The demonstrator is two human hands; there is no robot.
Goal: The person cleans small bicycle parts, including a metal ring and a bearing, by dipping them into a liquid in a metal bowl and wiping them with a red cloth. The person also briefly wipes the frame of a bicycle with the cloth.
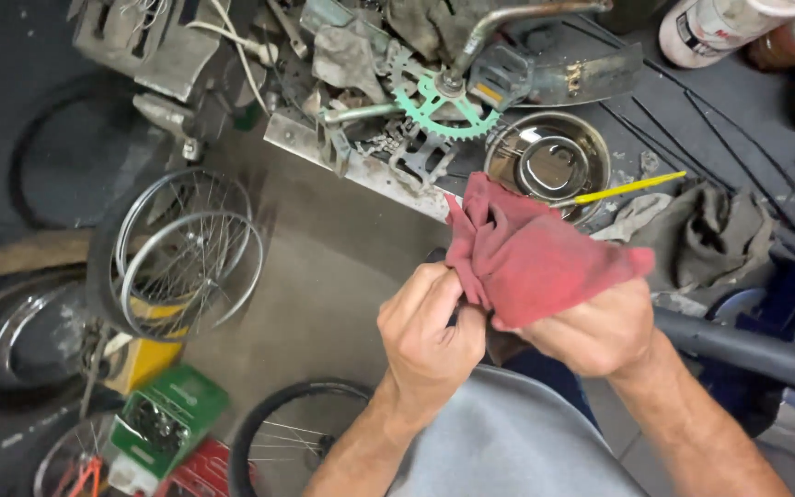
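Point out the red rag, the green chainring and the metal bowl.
red rag (540,258): head view, middle of the bunched cloth.
green chainring (427,101): head view, on a spoke near its centre.
metal bowl (508,140): head view, on its left rim.

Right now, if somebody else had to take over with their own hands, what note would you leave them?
Left hand: closed on the lower edge of the red rag, over the lap.
Right hand: gripping the same rag from beneath, bunched up.
A small dark part sits between the hands, mostly hidden; what it is cannot be told.
Nearby: green chainring with crank on the floor ahead, metal bowl with a yellow-handled tool across it, spoked wheels to the left, grey cloth to the right.
Done or left: cannot be judged from this view.
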